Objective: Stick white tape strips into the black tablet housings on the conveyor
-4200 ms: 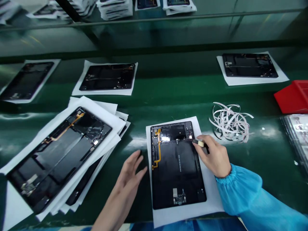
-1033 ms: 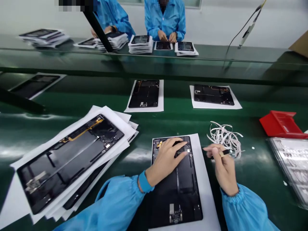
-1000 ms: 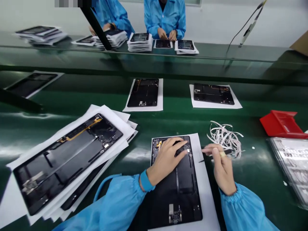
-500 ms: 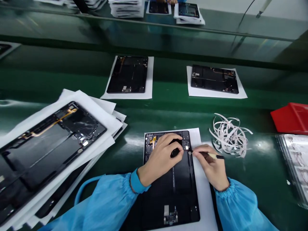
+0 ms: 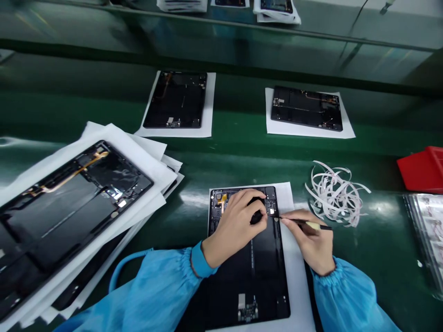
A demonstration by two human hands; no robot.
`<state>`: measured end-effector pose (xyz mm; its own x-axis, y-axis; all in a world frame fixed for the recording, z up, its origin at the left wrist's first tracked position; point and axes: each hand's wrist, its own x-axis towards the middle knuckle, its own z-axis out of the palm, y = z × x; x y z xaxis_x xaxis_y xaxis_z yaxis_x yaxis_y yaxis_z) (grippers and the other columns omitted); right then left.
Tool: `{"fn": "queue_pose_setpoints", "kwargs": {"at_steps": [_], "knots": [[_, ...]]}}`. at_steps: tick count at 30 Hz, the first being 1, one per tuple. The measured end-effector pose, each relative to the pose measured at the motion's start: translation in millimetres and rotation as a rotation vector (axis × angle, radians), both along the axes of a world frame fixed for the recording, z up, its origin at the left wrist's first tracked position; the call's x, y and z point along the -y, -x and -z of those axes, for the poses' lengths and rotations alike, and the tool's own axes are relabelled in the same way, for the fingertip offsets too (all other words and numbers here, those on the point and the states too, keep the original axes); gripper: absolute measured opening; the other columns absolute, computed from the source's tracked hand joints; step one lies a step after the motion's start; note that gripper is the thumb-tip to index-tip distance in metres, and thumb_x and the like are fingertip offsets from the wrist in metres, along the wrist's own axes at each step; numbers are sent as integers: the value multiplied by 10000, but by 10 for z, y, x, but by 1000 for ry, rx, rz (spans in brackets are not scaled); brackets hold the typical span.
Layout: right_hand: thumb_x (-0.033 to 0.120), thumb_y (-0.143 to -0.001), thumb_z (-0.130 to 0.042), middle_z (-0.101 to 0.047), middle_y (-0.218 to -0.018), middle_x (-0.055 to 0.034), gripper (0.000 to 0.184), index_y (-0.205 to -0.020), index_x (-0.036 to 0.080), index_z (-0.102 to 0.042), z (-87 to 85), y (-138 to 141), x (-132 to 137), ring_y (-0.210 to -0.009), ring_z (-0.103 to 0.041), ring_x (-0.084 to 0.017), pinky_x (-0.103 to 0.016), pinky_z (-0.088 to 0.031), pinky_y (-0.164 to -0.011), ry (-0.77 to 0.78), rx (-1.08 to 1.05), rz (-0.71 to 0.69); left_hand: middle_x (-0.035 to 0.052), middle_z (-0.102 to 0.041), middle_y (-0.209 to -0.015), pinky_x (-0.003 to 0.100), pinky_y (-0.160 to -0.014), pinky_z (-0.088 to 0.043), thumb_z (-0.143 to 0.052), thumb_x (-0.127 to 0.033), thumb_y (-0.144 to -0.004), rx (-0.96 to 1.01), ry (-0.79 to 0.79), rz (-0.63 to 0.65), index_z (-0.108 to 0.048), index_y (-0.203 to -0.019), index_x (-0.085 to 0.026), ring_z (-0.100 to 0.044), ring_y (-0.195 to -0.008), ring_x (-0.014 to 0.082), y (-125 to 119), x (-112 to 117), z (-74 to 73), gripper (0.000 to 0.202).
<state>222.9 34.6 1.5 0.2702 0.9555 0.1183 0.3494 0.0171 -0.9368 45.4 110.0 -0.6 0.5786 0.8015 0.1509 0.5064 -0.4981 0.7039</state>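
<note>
An opened black tablet housing [image 5: 258, 281] lies on a white sheet [image 5: 299, 281] in front of me, with a small circuit board [image 5: 247, 311] at its near end. My left hand [image 5: 235, 221] rests over its far part, thumb and fingers curled into a ring near the far right corner. Anything between those fingertips is too small to make out. At the housing's right edge, my right hand [image 5: 314, 240] pinches a slim pen-like tool [image 5: 317, 226] with a cream section and a black end. Its dark tip reaches the edge beside a small round silver spot.
To the left is a stack of white sheets [image 5: 152, 168] with another tablet housing [image 5: 79, 207] on top. Two more housings [image 5: 180, 99] [image 5: 306, 108] lie farther back. Tangled white strips [image 5: 335, 196], a red bin [image 5: 422, 170] and a clear tray [image 5: 427, 230] are at the right.
The view has shifted slightly, so the far things sit higher in the picture. Both hands keep nearly the same position at the housing, and the right one still holds the tool.
</note>
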Motion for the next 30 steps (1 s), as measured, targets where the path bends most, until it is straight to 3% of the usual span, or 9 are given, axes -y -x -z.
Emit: {"fn": "queue_pose_setpoints", "kwargs": {"at_steps": [23,30], "knots": [[317,-840,-728,-783,-894,-48,93,-853,234,-769,10,-83,-30,-869,-737,-228,-360,-611,-780,135,-106,-29,44,-659,-1118,434,-930,-425,-643,-135,-802,1,62,-15,-596,-813,-229,-568,-1097,270,-14,-28,-26,106],[321,-845,-721,-774,-845,-47,98,-823,233,-759,22,-80,-6,-811,-733,-225,-347,-612,-716,99,-60,1,12,-681,-1064,428,-910,-430,-662,-86,-741,25,148,-33,-609,-890,-254,-577,-1071,263,-39,-60,-86,231]]}}
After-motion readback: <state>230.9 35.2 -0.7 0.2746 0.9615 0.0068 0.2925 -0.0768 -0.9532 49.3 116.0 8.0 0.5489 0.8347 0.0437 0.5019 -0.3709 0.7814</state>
